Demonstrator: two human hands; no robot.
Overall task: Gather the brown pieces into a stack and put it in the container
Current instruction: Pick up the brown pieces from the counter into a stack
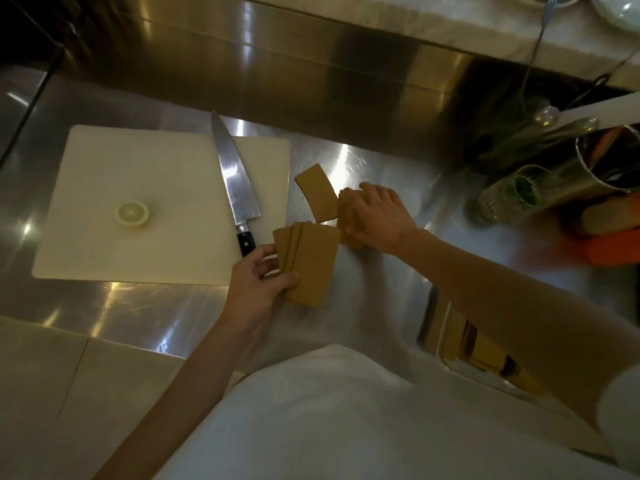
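Left hand: fingers pinched round a fanned bunch of thin flat brown rectangle pieces, thumb on top, approx 3 or 4 in the fan, held just off the shiny steel tabletop. Right hand: fingers curled down over a second small pile of brown pieces, pressing or picking up; can't tell if really gripped yet. One single brown rectangle piece lying flat on the tabletop between the two hands, touching nothing but the steel.

Step in hand, prob.: still gathering, w/ three lots not yet one stack. Next move needs: lift right pile, scoop the loose one, square all edges together in one hand, then carry down-right.

Shiny metal tray container near the body on the right, partly hidden by the right arm; already has some brown pieces inside, leaning, no. unclear.

Also: cream plastic cutting board w/ big steel chef knife and a pale round slice. Steel pot of tools far right.
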